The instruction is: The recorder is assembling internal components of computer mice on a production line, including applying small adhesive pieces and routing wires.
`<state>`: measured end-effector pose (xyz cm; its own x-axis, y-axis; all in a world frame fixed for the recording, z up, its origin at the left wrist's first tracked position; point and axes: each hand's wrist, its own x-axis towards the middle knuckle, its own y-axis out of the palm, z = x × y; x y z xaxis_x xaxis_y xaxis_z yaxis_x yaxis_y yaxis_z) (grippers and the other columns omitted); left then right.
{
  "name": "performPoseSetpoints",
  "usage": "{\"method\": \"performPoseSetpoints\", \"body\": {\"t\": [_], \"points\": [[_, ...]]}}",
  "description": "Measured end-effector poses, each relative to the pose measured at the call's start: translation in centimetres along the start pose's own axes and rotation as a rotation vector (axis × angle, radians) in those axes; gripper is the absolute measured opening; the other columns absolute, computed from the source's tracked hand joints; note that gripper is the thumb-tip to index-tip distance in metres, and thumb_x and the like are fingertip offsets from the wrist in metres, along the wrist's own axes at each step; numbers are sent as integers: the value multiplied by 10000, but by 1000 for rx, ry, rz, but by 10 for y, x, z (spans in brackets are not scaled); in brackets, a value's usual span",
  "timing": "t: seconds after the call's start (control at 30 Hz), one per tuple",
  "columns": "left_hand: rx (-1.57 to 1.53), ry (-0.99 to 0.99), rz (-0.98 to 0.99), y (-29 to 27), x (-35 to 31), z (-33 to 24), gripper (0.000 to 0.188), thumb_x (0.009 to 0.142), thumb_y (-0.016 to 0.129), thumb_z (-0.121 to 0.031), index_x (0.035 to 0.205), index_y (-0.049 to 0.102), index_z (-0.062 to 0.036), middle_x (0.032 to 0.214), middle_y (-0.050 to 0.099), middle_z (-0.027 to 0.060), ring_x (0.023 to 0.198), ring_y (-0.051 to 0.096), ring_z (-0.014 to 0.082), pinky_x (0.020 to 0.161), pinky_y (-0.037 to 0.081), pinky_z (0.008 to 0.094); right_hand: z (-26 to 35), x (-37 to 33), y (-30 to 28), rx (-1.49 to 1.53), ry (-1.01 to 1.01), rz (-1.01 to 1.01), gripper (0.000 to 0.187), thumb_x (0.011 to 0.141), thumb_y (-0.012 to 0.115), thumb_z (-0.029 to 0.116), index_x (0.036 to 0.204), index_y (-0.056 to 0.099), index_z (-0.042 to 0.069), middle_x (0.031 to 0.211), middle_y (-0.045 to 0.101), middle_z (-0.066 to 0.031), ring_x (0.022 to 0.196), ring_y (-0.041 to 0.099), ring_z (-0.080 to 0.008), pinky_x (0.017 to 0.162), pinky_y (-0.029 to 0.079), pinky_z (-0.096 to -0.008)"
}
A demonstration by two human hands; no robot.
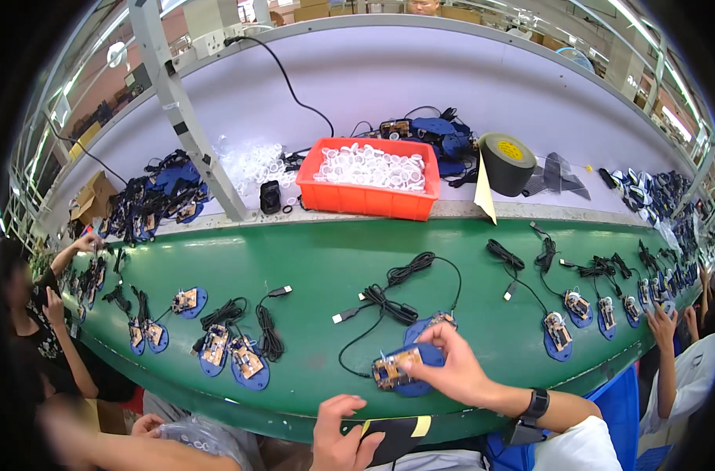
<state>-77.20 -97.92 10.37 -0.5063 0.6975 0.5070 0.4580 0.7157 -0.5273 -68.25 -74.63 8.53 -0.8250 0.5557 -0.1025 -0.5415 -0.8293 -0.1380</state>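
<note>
My right hand [456, 370] pinches a blue mouse base with a tan circuit board [395, 367] between thumb and fingers, low over the near part of the green conveyor belt [318, 271]. Its black cable [343, 345] loops up to a coiled bundle. Just behind it lies another blue base [418, 331], partly hidden by my fingers. At the belt's near edge my left hand [342, 436] has bent fingers held apart, with no object visible between them. Beside its thumb is a black sheet-like piece with yellow edging [398, 441].
Several corded mouse bases lie left [215, 350] and right [558, 337] along the belt. A red bin [365, 198] of white rings, a black tape roll [508, 163] and a metal post [186, 110] stand behind. Co-workers' arms reach in at left [73, 353] and right [665, 353].
</note>
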Motion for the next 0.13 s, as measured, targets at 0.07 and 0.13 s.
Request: {"method": "performPoseSetpoints", "body": {"t": [0.07,0.13], "points": [[-47,100,159,-3,6,2,196,965,713,-143,1012,698,47,1372,583,214,1197,607,399,899,542,506,-3,-15,7,-62,83,-7,477,887,881,237,1166,557,26,1089,696,-119,1029,673,-156,877,564,-328],[-82,45,185,3,11,0,251,842,784,-167,821,697,67,1168,720,196,1094,685,378,959,558,463,-3,-19,16,18,5,-74,524,892,874,331,1179,549,36,1138,693,-143,1111,695,-196,933,561,-352]]}}
